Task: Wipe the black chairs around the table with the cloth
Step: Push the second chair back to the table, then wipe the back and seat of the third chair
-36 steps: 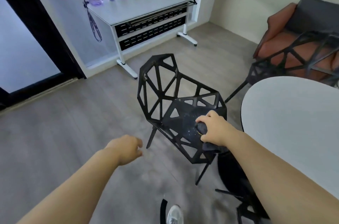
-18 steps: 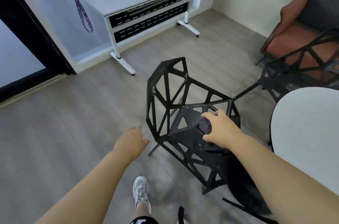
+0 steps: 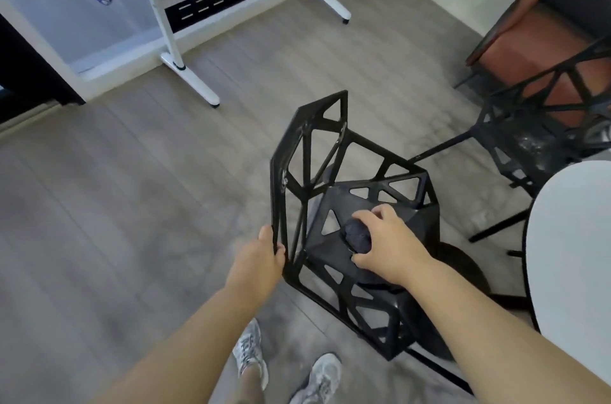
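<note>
We start from the black chair [image 3: 413, 221] in the middle of the grey wood floor [image 3: 115, 205]. It is a frame of thin struts joined into open triangles, with a darker solid seat. Just to the right of this chair is the curved edge of a white table [image 3: 575, 254]. Beyond the chair and to its left stands a white desk [image 3: 167, 26] on flat feet. Beyond the chair and to its right is an orange armchair [image 3: 522, 49], and a second black chair [image 3: 529, 139] of the same lattice stands in front of it, its seat speckled with pale dust. Our left hand [image 3: 261, 258] grips the outer edge of the near chair's back, fingers curled round the strut. Our right hand [image 3: 386, 245] curls over a balled dark cloth [image 3: 358, 236] and presses it onto the seat. Below the chair we see two pale sneakers [image 3: 251, 350].
</note>
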`<action>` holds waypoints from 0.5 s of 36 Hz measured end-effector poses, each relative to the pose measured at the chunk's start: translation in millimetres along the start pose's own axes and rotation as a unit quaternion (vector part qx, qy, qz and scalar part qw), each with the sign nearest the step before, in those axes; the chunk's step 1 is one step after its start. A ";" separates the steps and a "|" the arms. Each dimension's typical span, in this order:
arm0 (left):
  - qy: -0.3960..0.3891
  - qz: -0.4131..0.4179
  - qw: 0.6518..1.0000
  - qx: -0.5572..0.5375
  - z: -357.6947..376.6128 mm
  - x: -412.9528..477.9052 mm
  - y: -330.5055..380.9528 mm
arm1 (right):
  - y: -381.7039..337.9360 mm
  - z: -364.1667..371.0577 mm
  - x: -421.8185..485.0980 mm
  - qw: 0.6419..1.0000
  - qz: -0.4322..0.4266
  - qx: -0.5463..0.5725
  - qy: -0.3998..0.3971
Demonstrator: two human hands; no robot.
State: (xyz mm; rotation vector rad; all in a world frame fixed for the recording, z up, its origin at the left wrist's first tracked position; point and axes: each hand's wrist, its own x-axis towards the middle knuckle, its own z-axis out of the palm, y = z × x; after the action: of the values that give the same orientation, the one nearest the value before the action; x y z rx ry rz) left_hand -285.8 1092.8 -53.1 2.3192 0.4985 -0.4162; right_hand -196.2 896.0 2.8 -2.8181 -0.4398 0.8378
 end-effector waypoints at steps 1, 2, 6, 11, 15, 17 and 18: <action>-0.002 0.007 1.000 -0.003 0.4 1.7 -2.3 | -0.3 1.6 4.4 1.000 -0.002 -0.003 -0.004; -0.006 0.012 1.000 -0.006 0.4 3.2 -4.1 | -0.8 3.0 8.6 1.000 -0.003 -0.007 -0.008; -0.016 0.021 1.000 -0.003 -0.5 9.1 -12.0 | -6.1 7.0 25.4 0.999 -0.008 -0.019 -0.031; -0.017 0.008 1.000 -0.002 -18.5 17.3 -22.8 | -20.7 8.2 43.4 0.999 -0.028 -0.012 -0.032; -0.022 -0.006 1.000 0.009 -45.8 26.6 -35.1 | -34.4 8.9 56.4 0.999 -0.037 -0.009 -0.024; -0.014 -0.014 1.000 0.015 -60.1 33.9 -43.3 | -41.0 10.4 64.3 0.999 -0.028 -0.002 -0.017; -0.009 -0.017 1.000 0.020 -66.9 37.8 -47.3 | -44.5 10.9 68.3 1.000 -0.020 0.003 -0.014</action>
State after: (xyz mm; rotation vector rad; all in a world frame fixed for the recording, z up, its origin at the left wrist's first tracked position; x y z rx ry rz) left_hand -264.6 1180.4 -50.5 2.3457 0.5255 -0.4663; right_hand -157.9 961.0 -29.9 -2.7854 -0.4964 0.8692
